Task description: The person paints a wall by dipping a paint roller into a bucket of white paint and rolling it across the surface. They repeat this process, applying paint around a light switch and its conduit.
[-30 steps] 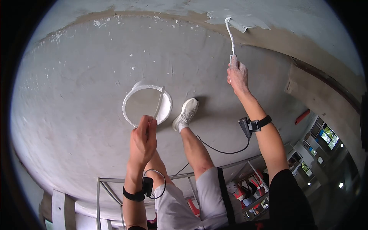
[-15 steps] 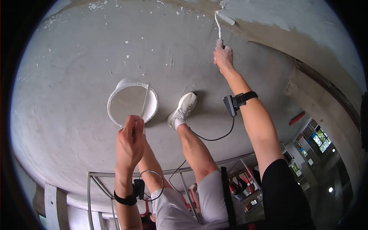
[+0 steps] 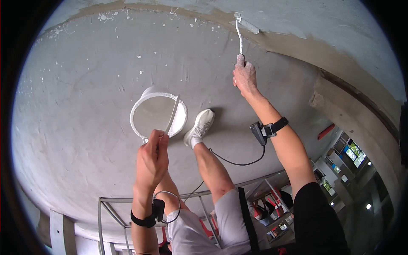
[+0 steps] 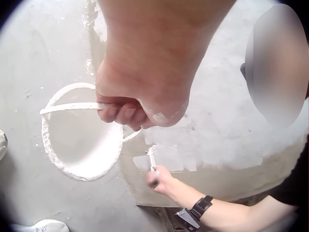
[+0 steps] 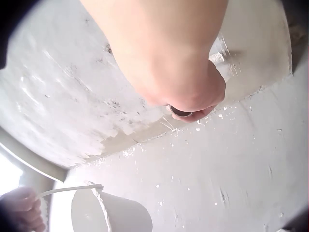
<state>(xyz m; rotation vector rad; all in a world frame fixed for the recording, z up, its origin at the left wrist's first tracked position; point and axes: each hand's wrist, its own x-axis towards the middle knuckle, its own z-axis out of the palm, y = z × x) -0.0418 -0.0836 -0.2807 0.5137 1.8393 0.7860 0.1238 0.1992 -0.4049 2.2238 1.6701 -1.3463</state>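
Note:
A white bucket (image 3: 134, 117) with thick white residue on its rim hangs tilted from its handle (image 3: 173, 114), which my left hand (image 3: 151, 163) grips with curled fingers. In the left wrist view the left hand (image 4: 140, 96) holds the handle strap (image 4: 72, 107) beside the bucket (image 4: 48, 145). My right hand (image 3: 245, 78) grips a small roller by its handle end; its white-coated rod (image 3: 239, 38) leads up to the roller head (image 3: 249, 26), at the low part of the wall. In the right wrist view the right hand (image 5: 193, 96) is closed round a dark-ended handle (image 5: 181, 112).
The grey floor (image 3: 85, 93) has white drips near the wall (image 3: 340, 46). A shoe (image 3: 204, 123) stands right of the bucket. Behind the legs is a metal frame (image 3: 127, 199); a cable (image 3: 238, 163) runs from the right wrist. A red object (image 3: 326, 131) lies at the right.
Over the last second the roller and right hand have shifted left in the head view. The bucket and left hand moved left, then slightly back right, as the whole view shifted too.

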